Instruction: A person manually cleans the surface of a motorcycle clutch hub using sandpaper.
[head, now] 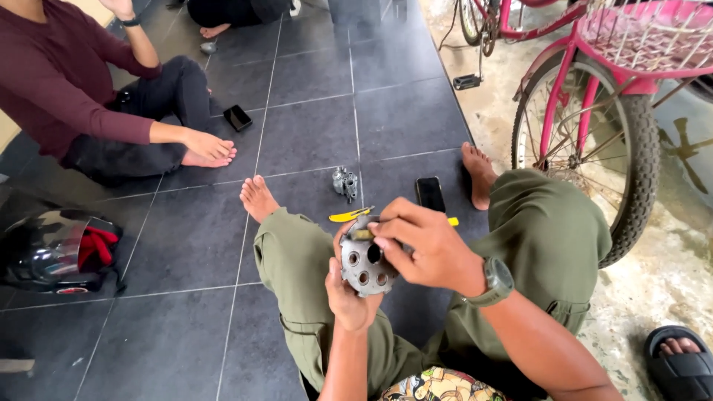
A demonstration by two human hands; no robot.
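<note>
Fingers of the right hand [423, 245] pinch a small brass part atop the round perforated metal part [365, 269], which the left hand [347, 293] cups from below, steadying it.

Open tile floor [312, 134] ahead of my hands, well clear toward the middle. Obstacles close in: small metal part [344, 183], black phone [430, 194], yellow tool [350, 215] just past my knees. Bicycle wheel [594, 148] hems the right; helmet [59, 252] and seated person [89, 96] block the left.
</note>
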